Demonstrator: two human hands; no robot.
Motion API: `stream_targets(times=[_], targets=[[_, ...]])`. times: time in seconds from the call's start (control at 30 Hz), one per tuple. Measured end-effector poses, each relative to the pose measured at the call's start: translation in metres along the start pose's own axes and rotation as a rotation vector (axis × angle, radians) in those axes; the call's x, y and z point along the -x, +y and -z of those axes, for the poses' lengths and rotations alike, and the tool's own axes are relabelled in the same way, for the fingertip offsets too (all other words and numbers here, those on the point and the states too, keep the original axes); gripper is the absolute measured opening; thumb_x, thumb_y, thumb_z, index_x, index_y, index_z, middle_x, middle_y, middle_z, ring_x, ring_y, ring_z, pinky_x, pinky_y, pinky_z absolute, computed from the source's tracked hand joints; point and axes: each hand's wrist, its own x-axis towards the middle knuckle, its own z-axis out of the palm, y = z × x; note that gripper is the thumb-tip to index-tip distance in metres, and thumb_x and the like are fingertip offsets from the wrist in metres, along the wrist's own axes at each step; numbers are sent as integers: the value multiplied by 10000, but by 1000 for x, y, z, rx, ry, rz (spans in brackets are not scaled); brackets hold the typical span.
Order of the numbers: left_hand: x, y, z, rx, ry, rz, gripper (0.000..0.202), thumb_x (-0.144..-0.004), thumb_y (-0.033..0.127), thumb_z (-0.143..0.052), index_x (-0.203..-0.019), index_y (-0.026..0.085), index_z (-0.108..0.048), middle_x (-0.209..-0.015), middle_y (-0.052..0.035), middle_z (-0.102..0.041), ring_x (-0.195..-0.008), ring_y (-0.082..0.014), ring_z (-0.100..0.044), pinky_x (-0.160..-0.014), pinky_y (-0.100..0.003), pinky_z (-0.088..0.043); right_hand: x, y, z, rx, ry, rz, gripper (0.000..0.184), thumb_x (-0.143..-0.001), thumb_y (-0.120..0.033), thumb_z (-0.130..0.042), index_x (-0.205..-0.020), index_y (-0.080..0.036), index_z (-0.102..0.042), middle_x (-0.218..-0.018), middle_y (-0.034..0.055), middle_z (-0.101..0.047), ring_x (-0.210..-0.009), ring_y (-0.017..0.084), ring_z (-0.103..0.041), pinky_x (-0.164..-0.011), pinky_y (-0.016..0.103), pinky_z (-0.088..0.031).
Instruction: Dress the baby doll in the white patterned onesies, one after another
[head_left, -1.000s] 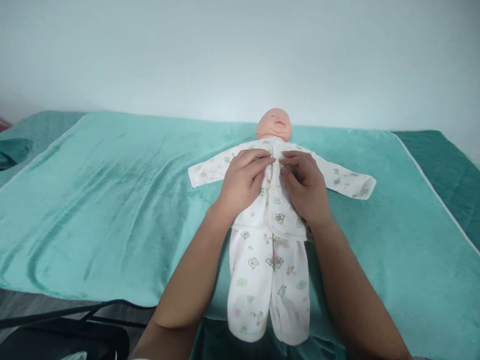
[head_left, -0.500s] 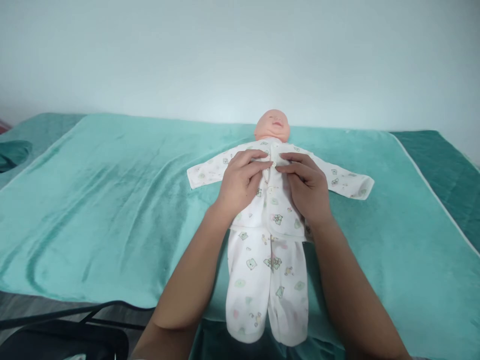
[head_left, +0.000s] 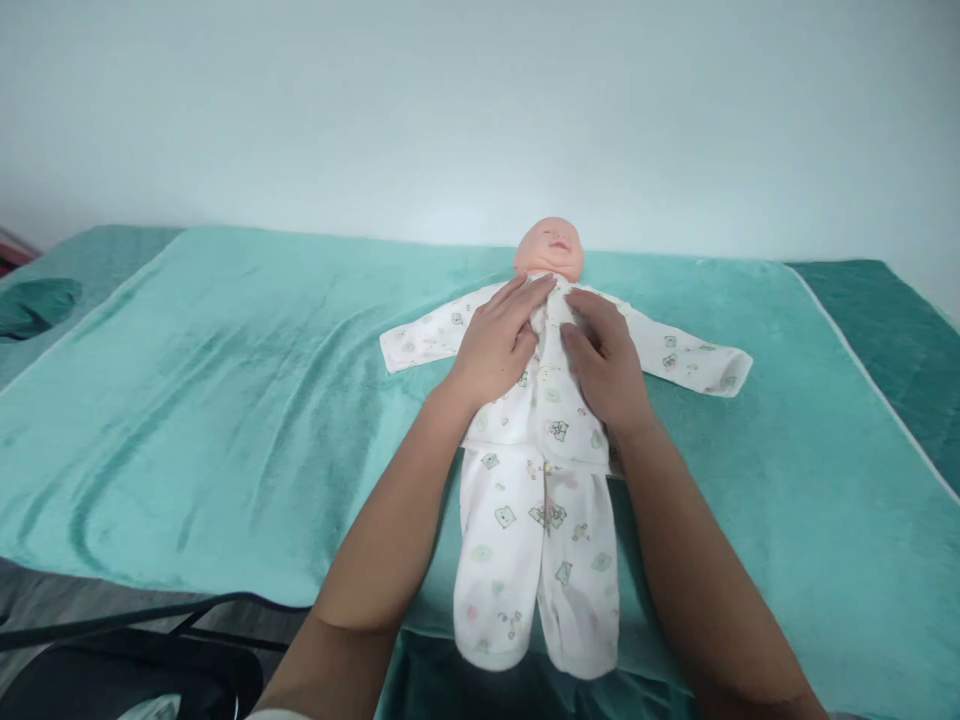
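Observation:
A baby doll lies on its back, its head toward the wall. It wears a white printed shirt that closes down the front and matching pants. On the left side of the chest, my left hand rests with fingers stretched toward the collar. My right hand lies on the other side of the chest, fingers extended and thumb apart. Both touch the shirt and hold nothing I can see. The front edge of the shirt runs between them; part of the chest is hidden under my fingers.
A turquoise plush blanket with soft folds covers the surface. Darker green cloth shows at the right, and a dark green bundle at the left. A pale wall stands behind. A black framed item sits lower left.
My fingers have left the front button. Both hands have moved up the chest toward the collar and flattened out on the shirt.

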Motion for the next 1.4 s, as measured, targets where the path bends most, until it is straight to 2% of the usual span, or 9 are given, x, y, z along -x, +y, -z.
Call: stream_targets(times=[0.13, 0.4, 0.5, 0.63, 0.77, 0.9, 1.07, 1.3, 1.4], targets=[[-3, 2, 1, -38, -16, 61, 613, -896, 145, -359, -1487, 239, -494, -1548, -24, -525, -1480, -226, -422, -1260, -460, -345, -5, 5, 0, 60, -87, -33, 414, -963, -373, -548, -1358, -264, -615, -1528, 44, -505, -1460, 258, -401, -1251, 551, -303], [-1, -4, 0, 40, 27, 66, 499, -975, 223, -359, -1439, 212, -545, -1525, -49, -550, -1460, -193, -453, -1268, -410, -339, -18, 23, 2, 9, -155, 23, 432, -971, -498, -544, -1352, -309, -625, -1520, 15, -519, -1452, 245, -426, -1251, 519, -317], [12, -20, -2, 34, 116, 107, 464, -1035, 343, -334, -1417, 219, -567, -1528, -61, -549, -1483, -192, -434, -1278, -426, -318, -13, 35, 4, 42, -73, 31, 456, -1003, -506, -466, -1362, -266, -613, -1508, 55, -535, -1419, 229, -471, -1229, 484, -356], [48, -41, 8, -241, 152, 311, 491, -1016, 327, -367, -1464, 209, -527, -1578, -83, -492, -1521, -241, -380, -1295, -507, -246, 1, 57, 18, 345, 61, -36, 493, -1012, -453, -383, -1363, -189, -606, -1478, 128, -559, -1409, 268, -473, -1223, 532, -318], [89, -54, 30, -463, 133, 539, 608, -932, 301, -502, -1530, 200, -459, -1658, -96, -361, -1558, -307, -292, -1292, -550, -206, 24, 78, 50, 592, 99, -129, 522, -976, -421, -443, -1418, -166, -556, -1545, 158, -481, -1467, 318, -386, -1215, 609, -253], [114, -65, 45, -488, 222, 647, 641, -923, 304, -500, -1525, 87, -456, -1579, -179, -465, -1484, -322, -412, -1254, -471, -310, 45, 95, 93, 685, 98, -202, 510, -949, -391, -487, -1373, -117, -567, -1468, 214, -533, -1411, 317, -444, -1180, 558, -327], [118, -72, 47, -502, 219, 636, 559, -955, 230, -433, -1504, 170, -518, -1469, -137, -597, -1426, -312, -496, -1213, -483, -357, 54, 110, 127, 707, 218, -337, 450, -842, -343, -563, -1216, -99, -618, -1229, 216, -629, -1205, 320, -543, -1096, 515, -408], [115, -77, 49, -433, 351, 667, 546, -956, 120, -329, -1430, 168, -597, -1473, -91, -603, -1395, -218, -541, -1202, -401, -383, 53, 107, 123, 718, 388, -451, 452, -754, -392, -656, -1116, -124, -622, -1163, 213, -598, -1157, 358, -533, -1053, 542, -430], [114, -82, 48, -454, 381, 687, 549, -943, 113, -340, -1423, 158, -605, -1449, -106, -621, -1386, -243, -544, -1196, -433, -385, 53, 113, 125, 684, 387, -471, 354, -766, -328, -620, -1075, -155, -608, -1066, 168, -608, -1045, 339, -568, -989, 539, -460]])
